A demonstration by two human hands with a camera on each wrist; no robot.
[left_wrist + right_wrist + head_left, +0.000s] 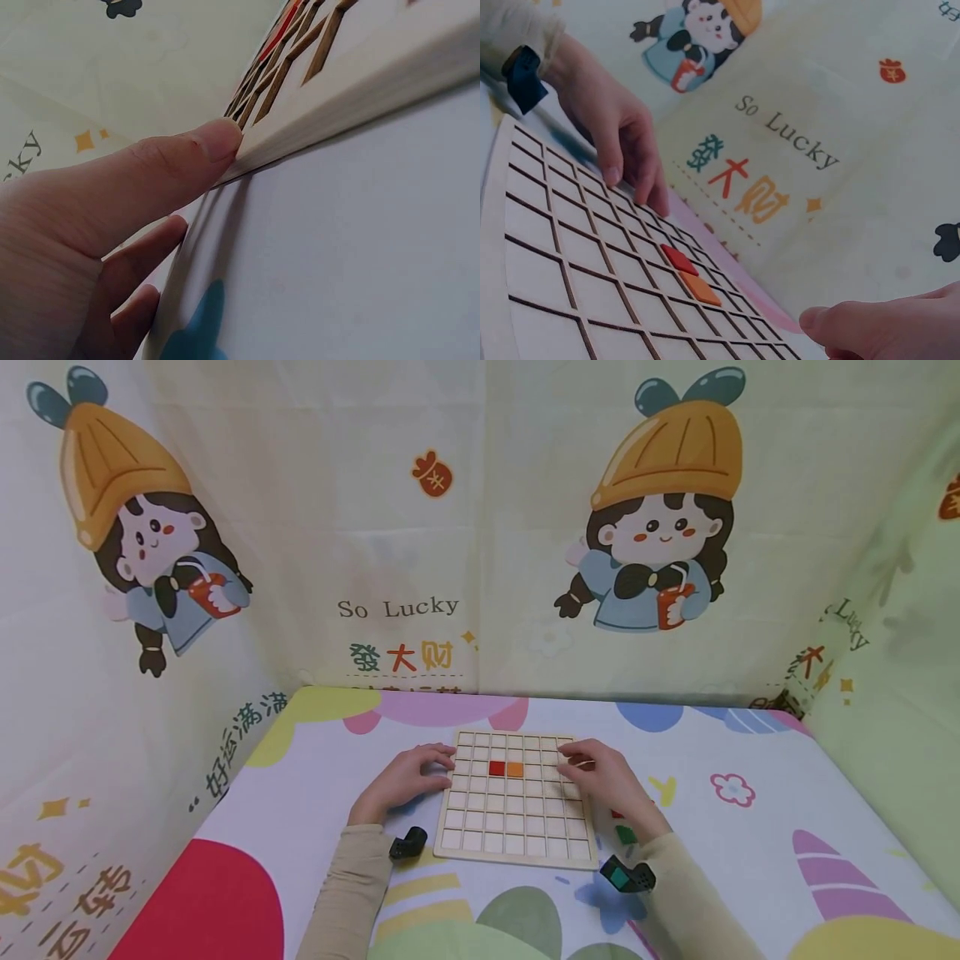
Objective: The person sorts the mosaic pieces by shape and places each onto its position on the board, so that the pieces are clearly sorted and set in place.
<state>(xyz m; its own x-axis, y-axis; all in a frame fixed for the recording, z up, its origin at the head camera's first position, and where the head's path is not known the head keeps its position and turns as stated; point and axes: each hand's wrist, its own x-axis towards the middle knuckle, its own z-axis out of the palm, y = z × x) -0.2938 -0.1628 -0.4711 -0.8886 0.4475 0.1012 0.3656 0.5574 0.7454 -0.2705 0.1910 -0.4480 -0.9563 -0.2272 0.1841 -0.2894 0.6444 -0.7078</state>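
Flat on the desk, lengthwise between the two forearms: the wooden grid board, placed apparently for easy reach from both sides and a clear look down into its shallow cells. At its left rim, the left hand, loosely spread, with thumb and fingers apart and nothing visible between them; in the left wrist view, with its thumb against the wooden frame, likely for steadying rather than lifting, given no full wrap around the wood. Over the upper right part of the board, the right hand, relaxed and slightly bent, with a gap between thumb and forefinger and no tile visible there; firm contact with the board impossible to tell, though perhaps a matching guard against slipping. In neighbouring cells of one row, near the middle column and toward the far edge: the red square tile and, directly to its right, the orange square tile, both lying flat, probably kept from sliding by the thin dividers. Off the grid, just beside the right rim and partly hidden by the right forearm: a loose green piece and a loose red piece, perhaps parked there for the nearer hand; shapes too small to tell.
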